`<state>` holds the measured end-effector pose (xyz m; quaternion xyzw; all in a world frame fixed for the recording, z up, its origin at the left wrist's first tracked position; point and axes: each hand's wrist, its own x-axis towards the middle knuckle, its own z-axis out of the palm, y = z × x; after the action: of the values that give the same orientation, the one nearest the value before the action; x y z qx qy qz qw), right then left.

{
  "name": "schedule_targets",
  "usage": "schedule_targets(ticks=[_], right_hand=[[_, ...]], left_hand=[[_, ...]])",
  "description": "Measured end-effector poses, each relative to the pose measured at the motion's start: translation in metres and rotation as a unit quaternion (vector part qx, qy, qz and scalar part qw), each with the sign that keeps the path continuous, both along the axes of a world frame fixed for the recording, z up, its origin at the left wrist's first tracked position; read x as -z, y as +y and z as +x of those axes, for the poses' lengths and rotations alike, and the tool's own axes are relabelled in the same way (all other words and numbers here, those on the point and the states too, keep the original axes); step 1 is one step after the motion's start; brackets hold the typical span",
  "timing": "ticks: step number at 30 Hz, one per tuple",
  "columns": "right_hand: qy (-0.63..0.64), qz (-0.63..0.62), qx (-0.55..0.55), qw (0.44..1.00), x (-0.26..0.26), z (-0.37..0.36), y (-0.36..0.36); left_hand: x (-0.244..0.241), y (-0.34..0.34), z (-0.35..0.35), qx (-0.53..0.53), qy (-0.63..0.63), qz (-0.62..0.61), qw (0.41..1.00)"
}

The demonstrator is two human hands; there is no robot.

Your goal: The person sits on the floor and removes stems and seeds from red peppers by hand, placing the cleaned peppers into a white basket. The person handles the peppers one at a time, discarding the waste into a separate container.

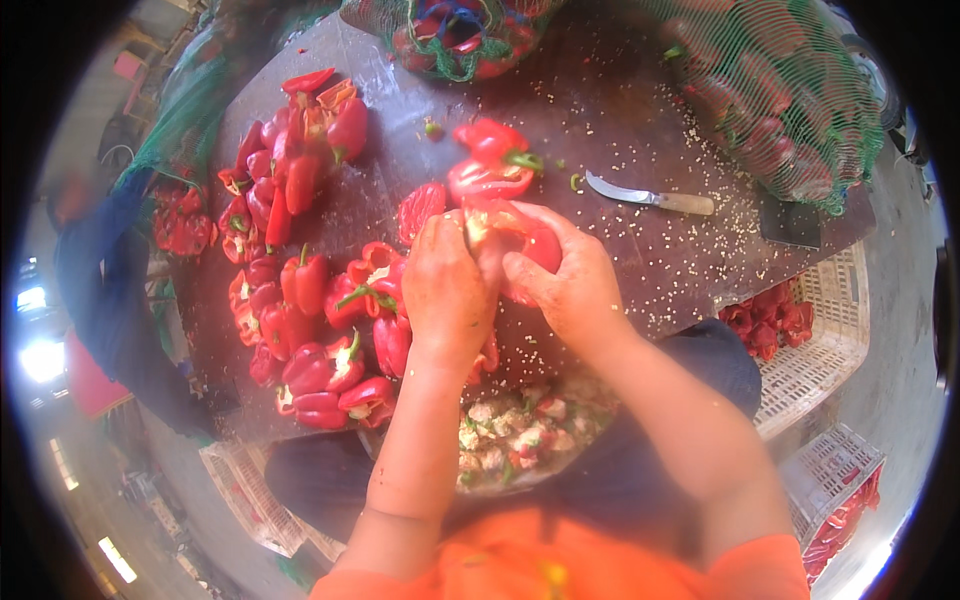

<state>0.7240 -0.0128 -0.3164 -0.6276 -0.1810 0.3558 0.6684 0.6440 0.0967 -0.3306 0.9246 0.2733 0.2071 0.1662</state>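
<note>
Both my hands hold one opened red bell pepper [544, 244] above the near part of the dark table. My left hand [450, 289] grips its left side, with fingertips at the pale core; my right hand [574, 277] wraps around its right side. Just beyond them lie two red peppers [491, 180], one with a green stem, and a wrinkled red pepper [421, 211]. A hooked knife with a wooden handle [684, 203] rests to the right, untouched. Many whole and cut red peppers [304, 281] lie heaped on the left.
Scattered seeds cover the table [637, 262]. Green mesh sacks of peppers stand at the top centre [457, 60] and top right [787, 112]. Below the near edge is a container of cores [517, 439] between the person's legs. Plastic crates [832, 307] with red peppers stand at right.
</note>
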Motion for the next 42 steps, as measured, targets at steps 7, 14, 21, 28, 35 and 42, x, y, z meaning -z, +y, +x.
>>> schedule_targets(ticks=[7, 14, 21, 28, 35, 42], right_hand=[[-0.138, -0.009, -0.092, 0.986, 0.008, 0.013, -0.009], [-0.313, -0.052, -0.197, 0.928, 0.014, 0.023, -0.020], [-0.297, -0.154, 0.037, 0.942, 0.002, 0.070, -0.029], [0.044, -0.008, 0.028, 0.999, 0.007, 0.061, -0.027], [0.151, 0.069, 0.005, 0.986, 0.005, 0.065, -0.027], [0.287, 0.144, -0.052, 0.945, 0.009, 0.051, -0.017]], left_hand=[[0.009, 0.011, -0.042, 0.067, 0.015, -0.035, 0.997], [-0.014, -0.002, -0.082, 0.248, 0.169, -0.109, 0.948], [-0.034, -0.003, -0.119, 0.401, 0.411, -0.239, 0.783], [0.002, 0.066, -0.038, 0.032, 0.133, -0.067, 0.988], [0.033, 0.117, 0.016, -0.044, 0.251, -0.219, 0.942], [0.019, 0.092, -0.022, -0.007, -0.319, -0.579, 0.750]])
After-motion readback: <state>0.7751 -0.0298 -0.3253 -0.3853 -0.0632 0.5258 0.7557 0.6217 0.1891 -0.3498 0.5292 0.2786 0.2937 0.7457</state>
